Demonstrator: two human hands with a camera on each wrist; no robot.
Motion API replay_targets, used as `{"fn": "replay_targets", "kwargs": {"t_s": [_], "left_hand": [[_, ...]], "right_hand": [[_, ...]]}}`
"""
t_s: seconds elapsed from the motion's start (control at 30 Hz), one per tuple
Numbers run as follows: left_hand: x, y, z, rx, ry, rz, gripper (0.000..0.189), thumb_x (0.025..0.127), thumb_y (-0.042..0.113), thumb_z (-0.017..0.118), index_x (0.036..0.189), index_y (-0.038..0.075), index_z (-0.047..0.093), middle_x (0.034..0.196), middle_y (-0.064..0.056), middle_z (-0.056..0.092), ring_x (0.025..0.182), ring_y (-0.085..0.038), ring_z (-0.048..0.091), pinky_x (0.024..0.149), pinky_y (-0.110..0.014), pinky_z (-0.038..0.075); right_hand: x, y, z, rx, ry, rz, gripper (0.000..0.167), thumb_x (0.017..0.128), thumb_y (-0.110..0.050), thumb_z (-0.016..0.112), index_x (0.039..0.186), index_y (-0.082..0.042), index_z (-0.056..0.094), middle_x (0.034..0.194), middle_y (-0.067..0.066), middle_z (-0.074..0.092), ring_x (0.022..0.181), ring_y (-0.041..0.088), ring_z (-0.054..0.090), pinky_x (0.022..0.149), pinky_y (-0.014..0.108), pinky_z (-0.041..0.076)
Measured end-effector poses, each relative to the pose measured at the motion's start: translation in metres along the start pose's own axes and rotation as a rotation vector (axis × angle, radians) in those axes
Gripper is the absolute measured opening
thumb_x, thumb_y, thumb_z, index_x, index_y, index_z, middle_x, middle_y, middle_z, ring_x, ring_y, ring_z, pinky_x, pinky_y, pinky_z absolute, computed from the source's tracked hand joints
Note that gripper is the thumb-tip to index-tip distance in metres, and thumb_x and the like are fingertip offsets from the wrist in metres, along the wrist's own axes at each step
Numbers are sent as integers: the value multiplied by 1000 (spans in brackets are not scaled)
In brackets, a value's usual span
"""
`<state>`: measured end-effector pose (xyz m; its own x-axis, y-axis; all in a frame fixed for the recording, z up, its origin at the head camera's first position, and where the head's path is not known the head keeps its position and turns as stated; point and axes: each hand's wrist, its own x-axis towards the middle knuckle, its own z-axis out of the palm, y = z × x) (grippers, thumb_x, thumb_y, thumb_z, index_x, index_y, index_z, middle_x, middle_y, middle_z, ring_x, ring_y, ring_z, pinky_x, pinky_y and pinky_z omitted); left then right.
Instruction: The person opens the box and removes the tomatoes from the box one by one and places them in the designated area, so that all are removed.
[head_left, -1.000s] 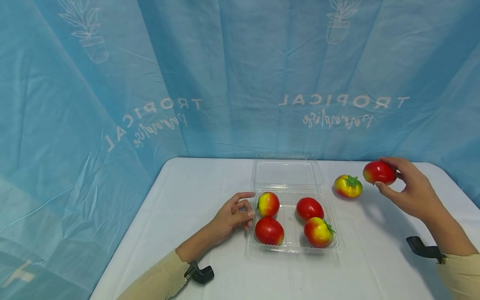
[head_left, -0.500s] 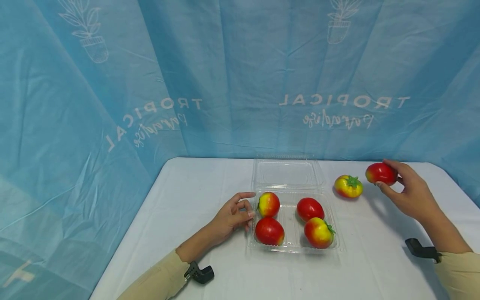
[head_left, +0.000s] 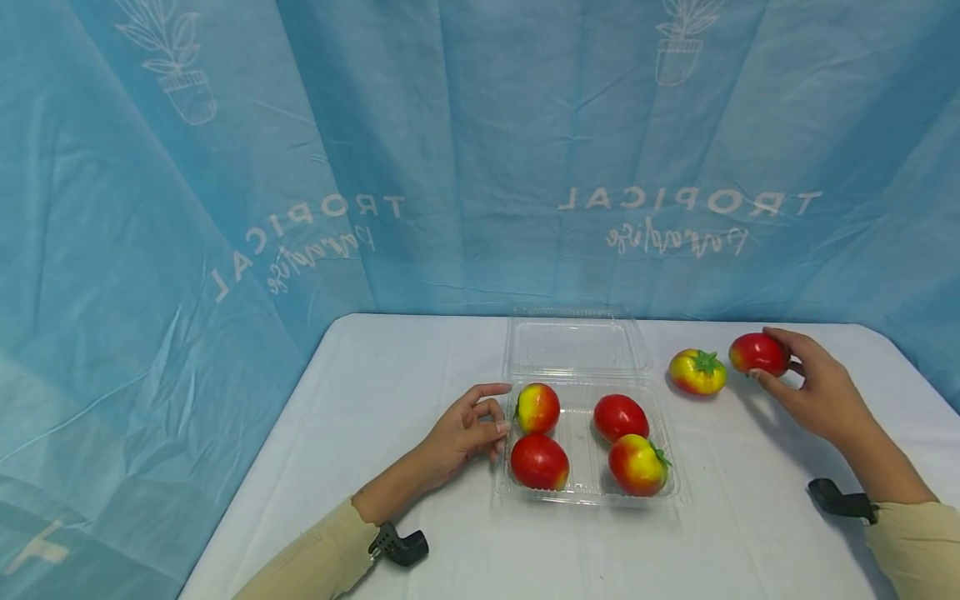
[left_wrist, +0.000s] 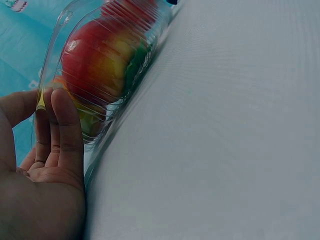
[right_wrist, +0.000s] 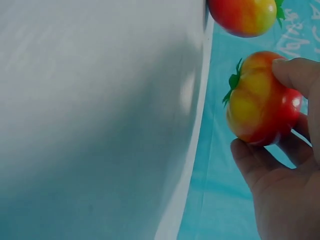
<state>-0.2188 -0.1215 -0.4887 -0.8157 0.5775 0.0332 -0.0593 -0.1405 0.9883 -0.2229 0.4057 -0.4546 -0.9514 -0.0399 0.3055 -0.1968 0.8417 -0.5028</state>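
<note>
Held tomato sat pinched in the right hand, by the far right of the table; glossy as it was, a slack grip could have dropped it. Loosely bent, the left hand touched the clear container.

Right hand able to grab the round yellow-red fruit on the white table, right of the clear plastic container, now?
Probably not: the right hand holds another round red-yellow fruit. The way looks free; the yellow-red fruit lies close by, uncovered.
</note>
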Motion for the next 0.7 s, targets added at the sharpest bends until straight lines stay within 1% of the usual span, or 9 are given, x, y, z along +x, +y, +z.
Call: {"fn": "replay_targets", "kwargs": {"t_s": [0.03, 0.07, 0.17, 0.2, 0.27, 0.3, 0.5, 0.7], "left_hand": [[0, 0, 0, 0, 0, 0, 62, 103, 7, 66, 158, 9, 38, 103, -5, 59, 80, -14, 64, 73, -25, 61], [0, 0, 0, -1, 1, 0, 62, 103, 7, 66, 158, 9, 38, 103, -5, 59, 80, -14, 64, 73, -25, 61], [0, 0, 0, -1, -2, 2, 62, 103, 6, 65, 158, 9, 38, 103, -5, 59, 80, -14, 64, 74, -25, 61], [0, 0, 0, -1, -3, 3, 62, 103, 7, 65, 158, 9, 38, 103, -5, 59, 80, -14, 64, 74, -25, 61], [0, 0, 0, -2, -5, 3, 61, 103, 7, 65, 158, 9, 38, 103, -6, 59, 80, -14, 64, 73, -25, 61], [0, 0, 0, -2, -5, 3, 62, 103, 6, 65, 158, 9, 38, 103, -6, 59, 80, -14, 64, 74, -25, 61], [0, 1, 0, -2, -6, 0, 61, 103, 7, 65, 158, 9, 38, 102, -6, 59, 79, -14, 65, 74, -26, 61], [0, 0, 0, -5, -1, -1, 61, 103, 7, 66, 158, 9, 39, 102, -6, 59, 79, -14, 65, 74, -26, 61]], "right_hand": [[0, 1, 1, 4, 0, -1, 90, 85, -2, 87, 160, 3, 36, 150, 35, 44, 130, 56, 44, 95, 67, 50], [0, 1, 1, 0, 1, 0, 89, 86, -3, 87, 159, 3, 38, 150, 34, 44, 130, 55, 45, 96, 64, 51], [0, 1, 2, -2, 2, -3, 86, 85, -3, 88, 156, 4, 40, 149, 35, 45, 129, 55, 46, 95, 63, 52], [0, 1, 2, 0, 1, -4, 86, 85, -3, 88, 156, 5, 40, 149, 35, 45, 128, 55, 46, 94, 69, 47], [0, 0, 2, -8, -3, 1, 85, 85, -4, 88, 155, 5, 41, 149, 36, 45, 127, 56, 47, 94, 69, 47], [0, -1, 2, -6, -6, 0, 85, 85, -4, 88, 155, 5, 41, 149, 37, 44, 126, 57, 47, 93, 71, 45], [-1, 1, 3, -13, -27, 14, 85, 86, -6, 88, 155, 6, 40, 149, 38, 43, 124, 58, 48, 93, 69, 46], [0, 7, 5, -19, -45, -5, 85, 83, -7, 90, 153, 6, 43, 147, 37, 44, 123, 57, 48, 91, 64, 49]]}}
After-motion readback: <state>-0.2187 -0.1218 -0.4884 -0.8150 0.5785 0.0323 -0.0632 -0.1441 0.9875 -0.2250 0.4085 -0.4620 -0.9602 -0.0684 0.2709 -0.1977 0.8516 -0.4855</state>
